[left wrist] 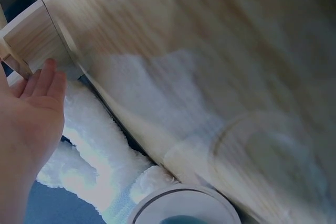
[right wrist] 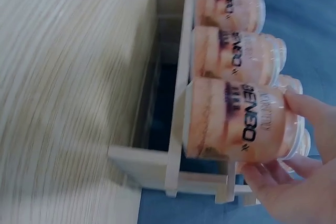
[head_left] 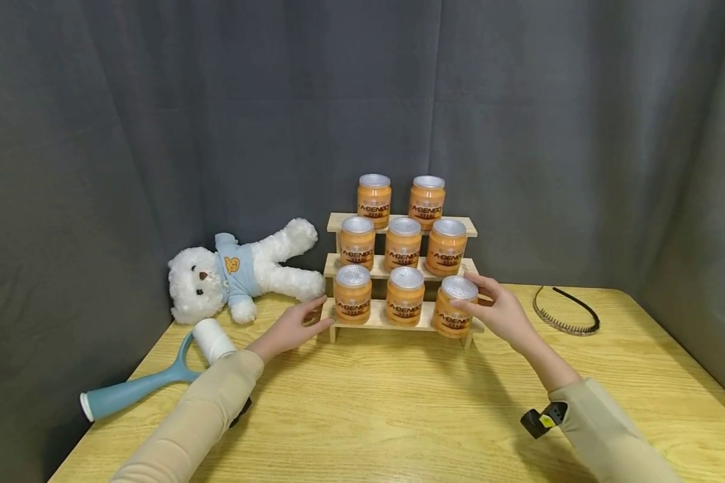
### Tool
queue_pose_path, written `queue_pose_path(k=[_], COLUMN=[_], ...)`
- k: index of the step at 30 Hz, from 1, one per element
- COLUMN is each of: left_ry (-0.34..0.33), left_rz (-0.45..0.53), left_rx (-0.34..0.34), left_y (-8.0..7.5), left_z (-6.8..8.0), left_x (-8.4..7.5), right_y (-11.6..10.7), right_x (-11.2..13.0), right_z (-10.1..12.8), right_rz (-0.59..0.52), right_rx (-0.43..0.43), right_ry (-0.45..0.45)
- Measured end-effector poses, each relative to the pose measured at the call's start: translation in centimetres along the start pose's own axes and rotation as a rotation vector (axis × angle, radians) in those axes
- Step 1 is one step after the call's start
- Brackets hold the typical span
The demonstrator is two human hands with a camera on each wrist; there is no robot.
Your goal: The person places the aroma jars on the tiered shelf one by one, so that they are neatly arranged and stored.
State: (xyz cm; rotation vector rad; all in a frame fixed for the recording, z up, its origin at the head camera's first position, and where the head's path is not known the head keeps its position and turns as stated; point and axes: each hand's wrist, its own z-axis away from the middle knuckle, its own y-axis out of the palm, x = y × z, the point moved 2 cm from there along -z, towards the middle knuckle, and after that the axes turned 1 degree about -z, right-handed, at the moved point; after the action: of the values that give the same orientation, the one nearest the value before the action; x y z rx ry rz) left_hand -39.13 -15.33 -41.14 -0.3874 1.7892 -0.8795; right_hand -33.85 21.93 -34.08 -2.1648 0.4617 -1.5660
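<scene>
Orange jars with silvery lids fill a three-step wooden rack [head_left: 346, 325] at the centre of the head view, standing on a yellow wooden table [head_left: 399, 409] before a grey curtain [head_left: 157, 100]. The right hand [head_left: 500, 312] holds the rightmost jar of the lowest step [head_left: 455, 307], fingers curled over its lid and thumb against its side; that jar leans a little toward the lower right and sits at the rack's right end. The left hand [head_left: 293, 327], its fingers straight, presses against the rack's left end and grips nothing. A white teddy bear in a blue shirt [head_left: 242, 270] lies at centre left, a blue lint roller [head_left: 151, 376] at lower left, and a dark toothed headband [head_left: 568, 312] at centre right.

From the left wrist, blurred, the left hand [left wrist: 31, 114] fills the lower left, its straight fingertips touching the pale wood of the rack [left wrist: 37, 35] at upper left. White fur of the bear [left wrist: 100, 150] lies below, and the roller's white end [left wrist: 184, 208] shows at the bottom edge.

From the right wrist, also blurred, the held jar [right wrist: 236, 121] lies at centre right on the rack [right wrist: 173, 98], the right hand [right wrist: 294, 182] pinching its lid end from the lower right.
</scene>
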Motion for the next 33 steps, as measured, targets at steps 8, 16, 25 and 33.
queue_pose_path(k=[8, 16, 25, 33], left_ry=[-0.005, -0.008, -0.003, -0.006], left_rz=[0.012, 0.015, 0.023, 0.009], left_rx=[0.01, -0.002, 0.016, 0.008], left_y=[0.2, 0.1, 0.2, 0.1], left_z=[0.1, 0.0, -0.5, -0.2], left_x=[0.1, 0.5, 0.2, 0.2], right_y=[-0.1, -0.3, -0.7, -0.6], right_x=[-0.7, -0.7, -0.9, -0.8], right_z=[-0.4, -0.8, -1.2, -1.4], right_rz=[0.032, 0.062, 0.099, 0.089], right_rx=[-0.004, -0.009, -0.028, -0.022], right_ry=[-0.029, -0.035, -0.034, -0.024])
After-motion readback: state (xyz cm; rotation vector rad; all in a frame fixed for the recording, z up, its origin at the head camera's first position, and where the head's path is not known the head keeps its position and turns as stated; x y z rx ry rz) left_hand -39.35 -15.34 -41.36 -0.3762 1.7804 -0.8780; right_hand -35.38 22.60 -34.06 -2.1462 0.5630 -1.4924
